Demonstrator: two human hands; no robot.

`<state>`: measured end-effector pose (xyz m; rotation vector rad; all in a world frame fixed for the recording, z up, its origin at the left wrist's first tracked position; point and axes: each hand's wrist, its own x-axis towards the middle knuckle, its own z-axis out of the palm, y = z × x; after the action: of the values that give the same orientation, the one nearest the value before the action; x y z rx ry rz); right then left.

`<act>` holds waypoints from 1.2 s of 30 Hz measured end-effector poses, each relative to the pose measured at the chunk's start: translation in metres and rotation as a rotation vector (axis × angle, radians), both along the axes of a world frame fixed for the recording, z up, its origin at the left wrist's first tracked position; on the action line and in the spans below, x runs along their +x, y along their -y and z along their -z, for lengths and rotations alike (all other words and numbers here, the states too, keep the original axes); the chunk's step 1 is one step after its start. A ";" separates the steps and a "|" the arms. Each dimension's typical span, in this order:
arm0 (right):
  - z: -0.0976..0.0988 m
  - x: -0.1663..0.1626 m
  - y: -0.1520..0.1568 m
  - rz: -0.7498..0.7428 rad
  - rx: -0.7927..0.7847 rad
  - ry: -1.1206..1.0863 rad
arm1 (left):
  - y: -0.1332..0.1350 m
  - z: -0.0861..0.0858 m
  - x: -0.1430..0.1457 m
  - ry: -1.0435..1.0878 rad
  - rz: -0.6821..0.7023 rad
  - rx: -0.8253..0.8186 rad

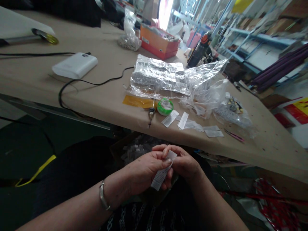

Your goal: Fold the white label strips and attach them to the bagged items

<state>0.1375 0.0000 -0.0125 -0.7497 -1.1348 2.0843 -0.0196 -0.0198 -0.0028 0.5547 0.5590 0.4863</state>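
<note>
Where the wide tan table (pixel 96 96) slopes across the view, a crinkled clear plastic bag (pixel 158 75) of silvery pieces lies near its front edge. A smooth white box (pixel 75 65), a soldering iron (pixel 151 114) and a green solder reel (pixel 165 106) are close by. Below that edge, over the lap, the left hand (pixel 144 171) and right hand (pixel 186 165) meet, fingers pinched on a thin white paper strip (pixel 159 178). Its long axis slants from the right fingertips down-left past the left thumb.
</note>
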 end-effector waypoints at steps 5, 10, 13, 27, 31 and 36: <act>-0.001 -0.001 0.006 0.141 0.184 0.222 | -0.003 0.001 0.000 -0.048 -0.094 -0.035; -0.011 0.002 0.013 0.358 0.734 0.687 | -0.008 0.000 -0.003 -0.082 -0.203 -0.085; -0.012 0.001 0.014 0.308 0.880 0.852 | -0.009 -0.002 -0.004 -0.105 -0.205 -0.084; -0.003 -0.022 -0.001 0.428 0.303 0.518 | -0.008 0.004 -0.013 -0.123 -0.296 0.001; -0.002 -0.030 -0.008 0.398 0.228 0.520 | -0.008 0.004 -0.018 -0.160 -0.327 0.047; -0.002 -0.045 -0.015 0.392 0.249 0.526 | -0.011 0.004 -0.027 -0.277 -0.385 0.186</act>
<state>0.0928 0.0149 -0.0106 -1.3192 -1.3560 1.4252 -0.0467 -0.0086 -0.0065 0.7007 0.8992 0.8396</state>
